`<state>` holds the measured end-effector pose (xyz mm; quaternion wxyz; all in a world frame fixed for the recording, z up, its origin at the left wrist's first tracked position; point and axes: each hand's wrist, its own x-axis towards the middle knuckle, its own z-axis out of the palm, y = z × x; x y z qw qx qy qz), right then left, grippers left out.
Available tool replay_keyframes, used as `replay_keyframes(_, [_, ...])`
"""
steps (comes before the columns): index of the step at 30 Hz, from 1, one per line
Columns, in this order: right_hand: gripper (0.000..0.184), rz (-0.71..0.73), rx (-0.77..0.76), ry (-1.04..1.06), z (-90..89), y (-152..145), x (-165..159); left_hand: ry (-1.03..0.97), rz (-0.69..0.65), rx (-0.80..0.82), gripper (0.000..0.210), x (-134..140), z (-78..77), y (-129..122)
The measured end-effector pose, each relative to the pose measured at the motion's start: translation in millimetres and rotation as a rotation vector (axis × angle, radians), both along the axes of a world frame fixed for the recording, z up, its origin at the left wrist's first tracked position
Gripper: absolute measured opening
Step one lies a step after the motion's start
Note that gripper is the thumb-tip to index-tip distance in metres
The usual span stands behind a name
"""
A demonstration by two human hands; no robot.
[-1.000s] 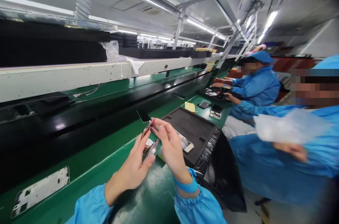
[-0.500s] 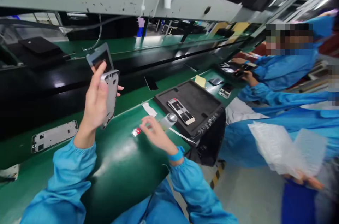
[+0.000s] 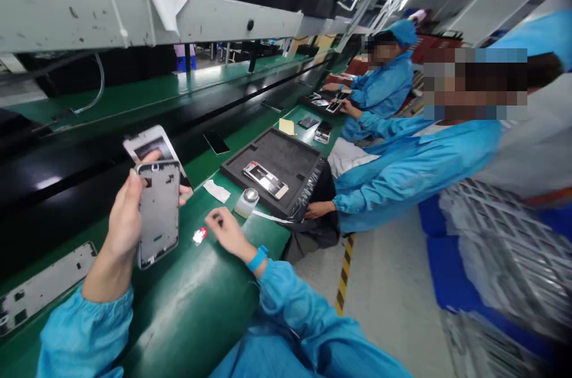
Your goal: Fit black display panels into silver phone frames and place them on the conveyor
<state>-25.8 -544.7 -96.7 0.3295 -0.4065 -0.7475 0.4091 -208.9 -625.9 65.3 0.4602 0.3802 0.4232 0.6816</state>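
My left hand [image 3: 126, 211] is closed around a grey phone frame [image 3: 158, 211], held upright with its inner face toward me. Behind the frame, the same hand grips a white phone screen [image 3: 156, 138], partly covered by fingers. My right hand [image 3: 229, 234] hovers low over the bench with thumb and forefinger curled together. Whatever lies between those fingertips, if anything, is too small to make out. Just left of them rests a small red and white piece [image 3: 200, 235]. A small clear bottle with a metal top [image 3: 246, 203] stands beyond the right hand.
A black foam tray [image 3: 286, 154] holds a phone [image 3: 266, 180]; a co-worker's hand [image 3: 320, 209] touches beneath its near edge. Another phone frame [image 3: 49, 282] lies at left. White paper [image 3: 217, 191], a dark screen [image 3: 217, 142] and a yellow note [image 3: 286, 126] lie on the green bench [image 3: 192, 306].
My view has swung right. The frame in my left hand has turned its inner face toward me, the screen behind it showing more white. The co-worker at right has come into view beside the tray.
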Motion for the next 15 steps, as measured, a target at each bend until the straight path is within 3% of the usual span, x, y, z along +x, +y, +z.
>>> replay_keyframes(2, [0.065,0.048,-0.117,0.220,18.8,3.3,3.6,-0.069,-0.189,-0.093,0.075,4.4,-4.4,-0.2])
replay_keyframes(4, [0.068,0.169,-0.306,0.484,39.1,0.9,7.2,-0.166,-0.367,-0.155,0.083,12.6,-9.2,-0.6])
replay_keyframes(6, [0.064,0.261,-0.485,0.685,55.0,-8.6,11.5,-0.260,-0.445,-0.167,0.082,24.0,-11.6,-2.7])
replay_keyframes(8, [0.057,0.234,-0.561,0.782,62.3,-22.4,19.4,-0.334,-0.454,-0.144,0.080,35.8,-9.7,-7.6])
replay_keyframes(11, [0.053,0.122,-0.539,0.832,57.0,-37.2,40.7,-0.423,-0.447,-0.041,0.081,49.0,-0.2,-17.1])
replay_keyframes(15, [0.073,0.110,-0.354,0.705,42.2,-34.2,74.6,-0.463,-0.449,0.074,0.080,55.7,9.2,-24.9])
